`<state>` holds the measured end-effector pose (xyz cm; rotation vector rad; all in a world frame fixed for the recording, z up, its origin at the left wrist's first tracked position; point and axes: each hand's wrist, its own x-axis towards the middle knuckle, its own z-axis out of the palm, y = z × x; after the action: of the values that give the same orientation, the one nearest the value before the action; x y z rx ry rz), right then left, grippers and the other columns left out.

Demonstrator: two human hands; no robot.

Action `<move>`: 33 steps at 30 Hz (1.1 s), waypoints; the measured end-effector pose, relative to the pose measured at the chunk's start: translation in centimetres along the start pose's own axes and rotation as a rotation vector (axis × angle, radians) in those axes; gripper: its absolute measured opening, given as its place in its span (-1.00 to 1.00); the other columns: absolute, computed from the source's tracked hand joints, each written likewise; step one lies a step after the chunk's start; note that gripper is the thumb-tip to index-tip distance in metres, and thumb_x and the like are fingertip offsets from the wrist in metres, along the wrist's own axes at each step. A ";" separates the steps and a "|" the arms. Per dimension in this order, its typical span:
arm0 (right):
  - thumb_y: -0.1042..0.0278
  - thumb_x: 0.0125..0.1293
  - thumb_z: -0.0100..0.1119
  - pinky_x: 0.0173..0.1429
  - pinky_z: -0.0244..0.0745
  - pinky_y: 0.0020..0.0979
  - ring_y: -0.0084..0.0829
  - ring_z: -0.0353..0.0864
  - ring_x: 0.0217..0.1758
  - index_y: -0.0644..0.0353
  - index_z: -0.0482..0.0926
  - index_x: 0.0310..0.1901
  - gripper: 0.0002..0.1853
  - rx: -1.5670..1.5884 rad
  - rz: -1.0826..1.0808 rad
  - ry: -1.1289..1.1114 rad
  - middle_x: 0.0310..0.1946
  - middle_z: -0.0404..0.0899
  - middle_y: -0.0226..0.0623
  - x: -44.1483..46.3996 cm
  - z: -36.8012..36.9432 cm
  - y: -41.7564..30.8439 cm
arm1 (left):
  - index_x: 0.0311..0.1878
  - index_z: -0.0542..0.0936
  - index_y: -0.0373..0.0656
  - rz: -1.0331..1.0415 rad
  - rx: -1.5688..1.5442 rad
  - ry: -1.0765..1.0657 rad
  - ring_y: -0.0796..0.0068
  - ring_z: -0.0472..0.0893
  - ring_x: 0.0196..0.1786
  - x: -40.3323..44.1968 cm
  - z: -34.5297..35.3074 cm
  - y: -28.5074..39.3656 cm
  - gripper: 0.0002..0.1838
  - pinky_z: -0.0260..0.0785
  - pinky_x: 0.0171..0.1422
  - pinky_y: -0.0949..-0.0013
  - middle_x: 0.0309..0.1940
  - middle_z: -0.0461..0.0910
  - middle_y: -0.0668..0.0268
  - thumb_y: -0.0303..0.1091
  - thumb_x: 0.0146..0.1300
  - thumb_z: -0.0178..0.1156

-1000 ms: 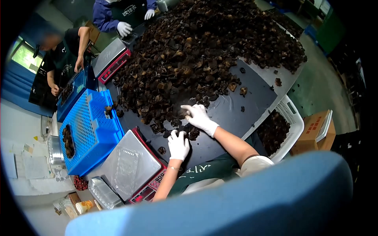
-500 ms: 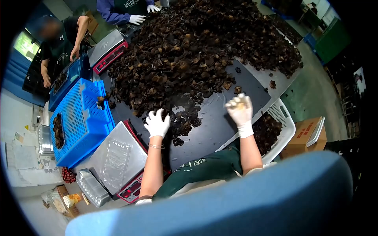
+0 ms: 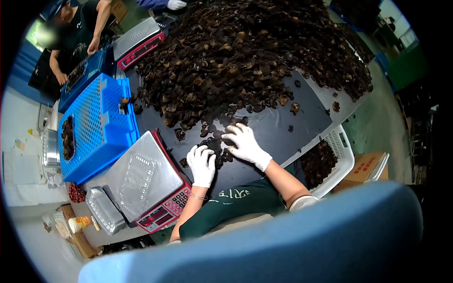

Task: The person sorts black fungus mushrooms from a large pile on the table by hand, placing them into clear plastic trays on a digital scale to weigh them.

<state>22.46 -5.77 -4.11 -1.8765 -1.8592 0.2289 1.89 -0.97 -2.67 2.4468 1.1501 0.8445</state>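
Observation:
A big heap of dark brown wood ear mushrooms [image 3: 222, 66] covers the far part of the black work surface [image 3: 278, 127]. Near me a small cluster of wood ear mushrooms [image 3: 218, 150] lies apart from the heap, between my two white-gloved hands. My left hand [image 3: 202, 166] rests at the near left side of this cluster, fingers slightly apart and bent over the pieces. From the right, my right hand [image 3: 246, 145] reaches across the cluster with fingers loosely spread, touching its upper edge. The fingertips are partly hidden among the pieces. Neither hand visibly grips anything.
On my left stands a scale [image 3: 146, 181] with a clear plastic tray [image 3: 138, 177] on it. Beyond are a blue crate [image 3: 96, 127] and another scale [image 3: 138, 45]. A white basket [image 3: 343, 158] of mushrooms and a cardboard box [image 3: 361, 172] are right. Co-workers are across.
My right hand has swung left from the right side of the surface, its closed fingers now spread over the small cluster. My left hand has moved slightly nearer me. The camera view has shifted.

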 end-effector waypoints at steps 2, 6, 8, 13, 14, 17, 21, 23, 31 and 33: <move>0.27 0.05 0.34 0.44 0.12 0.04 0.04 0.22 0.42 -0.10 0.60 0.13 -0.49 0.009 0.055 0.060 0.27 0.42 -0.19 0.0 -1.8 -0.5 | -0.20 0.61 -0.11 -0.124 -0.289 0.029 0.12 0.54 0.02 -0.2 0.2 -1.1 -0.81 0.34 0.18 0.14 -0.18 0.59 0.22 -0.46 0.09 0.35; 0.42 0.12 0.33 0.30 0.38 -0.26 -0.19 0.47 0.21 0.10 0.54 0.19 -0.47 0.609 -0.034 -0.005 0.21 0.47 -0.17 0.5 -5.0 -3.5 | -0.15 0.60 -0.20 -0.537 -0.769 -0.121 0.63 0.53 -0.32 0.1 -0.8 1.0 -0.83 0.42 -0.18 0.48 -0.34 0.59 0.42 -0.50 0.20 0.35; 0.44 0.23 0.31 0.16 0.47 -0.48 -0.59 0.51 0.00 0.17 0.52 0.22 -0.51 0.933 0.124 -0.246 0.09 0.55 -0.35 0.3 -5.3 -5.0 | -0.03 0.59 -0.22 -0.516 -1.016 -0.205 0.73 0.52 -0.28 -0.2 -0.1 1.7 -0.84 0.41 -0.14 0.57 -0.26 0.61 0.43 -0.45 0.36 0.25; 0.53 0.27 0.18 -0.03 0.53 -0.54 -0.55 0.62 -0.11 0.28 0.59 0.03 -0.71 1.234 0.494 -0.137 -0.13 0.68 -0.30 -0.5 -8.6 -2.3 | 0.14 0.54 -0.22 -0.493 -1.023 -0.140 0.58 0.58 -0.05 0.6 0.0 0.8 -0.74 0.43 0.04 0.47 -0.01 0.57 0.30 -0.39 0.45 0.11; 0.49 0.24 0.19 -0.12 0.52 -0.53 -0.51 0.62 -0.22 0.28 0.60 0.00 -0.72 1.484 0.507 -0.021 -0.19 0.67 -0.28 -1.5 -9.1 -0.4 | 0.15 0.53 -0.22 -0.436 -0.845 -0.066 0.56 0.57 -0.03 0.8 0.6 -0.4 -0.72 0.44 0.04 0.46 -0.02 0.57 0.29 -0.40 0.43 0.13; -0.16 0.41 0.09 -0.51 0.36 -0.40 -0.41 0.58 -0.57 0.22 0.57 0.07 -0.46 2.292 -0.268 -0.185 -0.25 0.68 -0.13 -5.0 -8.9 6.4 | 0.19 0.51 -0.12 -0.368 -0.491 0.001 0.23 0.50 0.18 2.6 0.2 -2.5 -0.64 0.34 0.29 0.23 0.13 0.49 0.13 -0.29 0.36 0.19; -0.08 0.48 0.05 0.14 0.45 -0.39 -0.35 0.62 0.05 0.19 0.50 0.27 -0.45 1.882 0.280 0.101 0.01 0.67 -0.11 -2.6 -9.7 6.4 | 0.39 0.39 0.01 -0.455 -0.145 -0.153 -0.13 0.18 0.47 2.7 1.6 -2.5 -0.40 -0.01 0.52 -0.19 0.42 0.24 0.01 0.03 0.35 0.16; 0.10 0.45 0.13 0.20 0.47 -0.39 -0.40 0.61 0.11 0.23 0.60 0.17 -0.57 1.082 0.551 0.139 0.09 0.65 -0.19 0.3 -8.3 4.0 | 0.52 0.23 0.07 -0.544 -0.001 -0.288 -0.27 -0.07 0.57 1.9 2.6 -2.3 -0.25 -0.21 0.50 -0.46 0.56 -0.01 -0.02 0.18 0.35 0.07; 0.09 0.25 0.24 0.47 0.11 0.07 -0.03 0.28 0.45 -0.02 0.52 0.25 -0.48 0.235 -0.192 -0.123 0.35 0.41 -0.13 0.0 0.5 -2.1 | 0.23 0.54 -0.02 -0.238 -0.163 -0.216 -0.11 0.16 0.53 -2.0 1.9 -0.9 -0.63 -0.13 0.54 -0.29 0.46 0.30 0.13 -0.22 0.41 0.07; 0.16 0.18 0.30 0.49 0.13 -0.02 -0.03 0.29 0.45 0.04 0.50 0.28 -0.41 0.428 -0.173 -0.135 0.35 0.43 -0.15 -1.4 -0.8 -2.3 | 0.32 0.45 -0.02 -0.263 -0.125 -0.127 -0.22 0.05 0.55 -3.1 0.2 0.4 -0.48 -0.20 0.56 -0.30 0.52 0.16 0.06 -0.20 0.30 0.20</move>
<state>20.68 -7.45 -2.66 -1.4338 -1.8661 0.6512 0.69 -3.63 -3.81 2.1547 1.2943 0.6518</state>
